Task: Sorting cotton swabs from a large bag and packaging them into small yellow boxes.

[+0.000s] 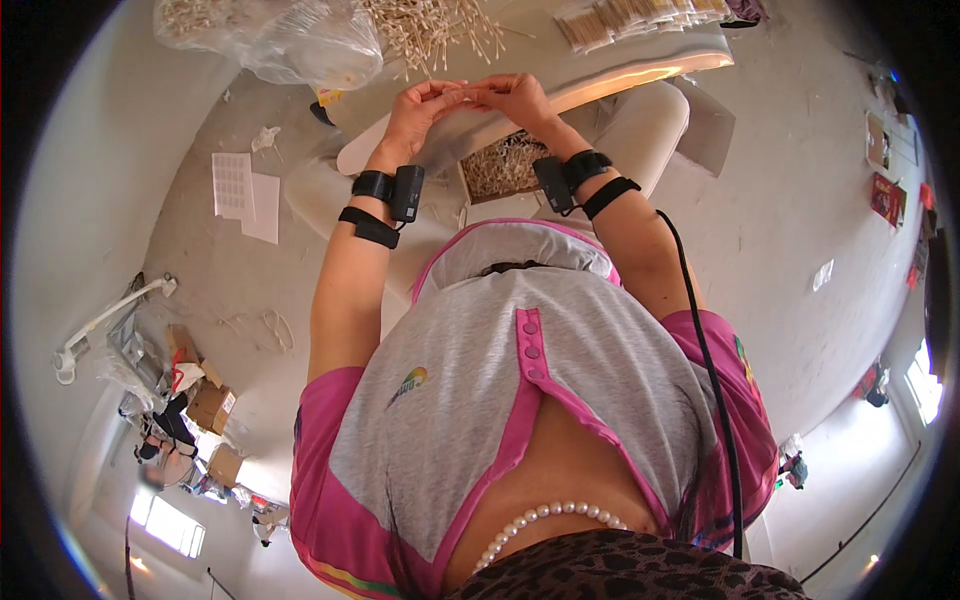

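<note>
My left hand (422, 115) and my right hand (515, 100) meet fingertip to fingertip over the near edge of the pale table (560, 65). Both are closed in a pinch. Whatever lies between the fingers is too small to make out. Just beyond them is a loose heap of cotton swabs (430, 38). A clear plastic bag (335, 50) sits at the heap's left. Several flat packets of swabs (640, 20) lie in a row at the table's far right. Below my hands, an open box (466, 183) between my legs contains many more swabs.
White paper sheets (232, 185) lie on the floor to the left. Farther off are cardboard cartons (212, 407), with a person (170, 462) near them. A black cable (700, 340) runs along my right arm. Black straps and small devices (407, 193) sit on both wrists.
</note>
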The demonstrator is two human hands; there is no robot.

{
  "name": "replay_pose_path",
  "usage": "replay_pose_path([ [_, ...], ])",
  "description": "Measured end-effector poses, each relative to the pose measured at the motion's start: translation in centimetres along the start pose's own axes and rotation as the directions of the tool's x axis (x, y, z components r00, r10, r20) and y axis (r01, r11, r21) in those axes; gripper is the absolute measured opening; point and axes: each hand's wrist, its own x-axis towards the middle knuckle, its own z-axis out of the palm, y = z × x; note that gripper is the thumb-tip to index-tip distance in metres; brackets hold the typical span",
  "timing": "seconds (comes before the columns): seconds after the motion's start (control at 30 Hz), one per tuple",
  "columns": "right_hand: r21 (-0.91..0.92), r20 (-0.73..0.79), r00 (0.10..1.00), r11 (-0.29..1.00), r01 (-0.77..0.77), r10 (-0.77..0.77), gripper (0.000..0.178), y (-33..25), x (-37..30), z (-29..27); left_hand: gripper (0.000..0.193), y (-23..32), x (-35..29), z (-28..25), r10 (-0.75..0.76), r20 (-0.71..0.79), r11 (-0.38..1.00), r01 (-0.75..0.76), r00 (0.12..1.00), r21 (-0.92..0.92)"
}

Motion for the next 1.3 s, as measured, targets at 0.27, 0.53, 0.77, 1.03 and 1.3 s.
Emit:
replay_pose_path([
  [0.27, 0.12, 0.007, 1.0, 0.993, 0.012, -0.012, 0.018, 0.1, 0.0, 0.1, 0.017, 0.2, 0.0, 0.3, -0.014, -0.023, 1.0, 0.014, 1.0, 0.014],
  [0.53, 0.066, -0.02, 0.998, 0.996, 0.056, -0.055, 0.017, 0.8, 0.3, 0.1, 0.017, 0.5, -0.1, 0.6, 0.035, -0.035, 0.997, -0.032, 0.999, 0.067],
  [0.77, 0.115, -0.02, 1.0, 0.993, 0.008, -0.006, 0.018, 0.2, 0.6, -0.2, 0.016, 0.1, 0.5, 0.3, 0.029, -0.038, 0.998, -0.026, 0.999, 0.053],
  [1.03, 0.099, 0.085, 0.995, 0.993, -0.059, 0.051, 0.022, -0.7, 0.6, -0.8, 0.015, -0.3, 0.5, -0.4, -0.028, -0.006, 1.0, 0.028, 1.0, -0.012],
  [1.3, 0.201, 0.117, 0.992, 0.979, 0.021, -0.046, 0.022, -0.3, 0.7, -1.0, 0.015, 0.4, 0.8, -0.2, -0.028, 0.024, 1.0, 0.028, 0.999, -0.004],
])
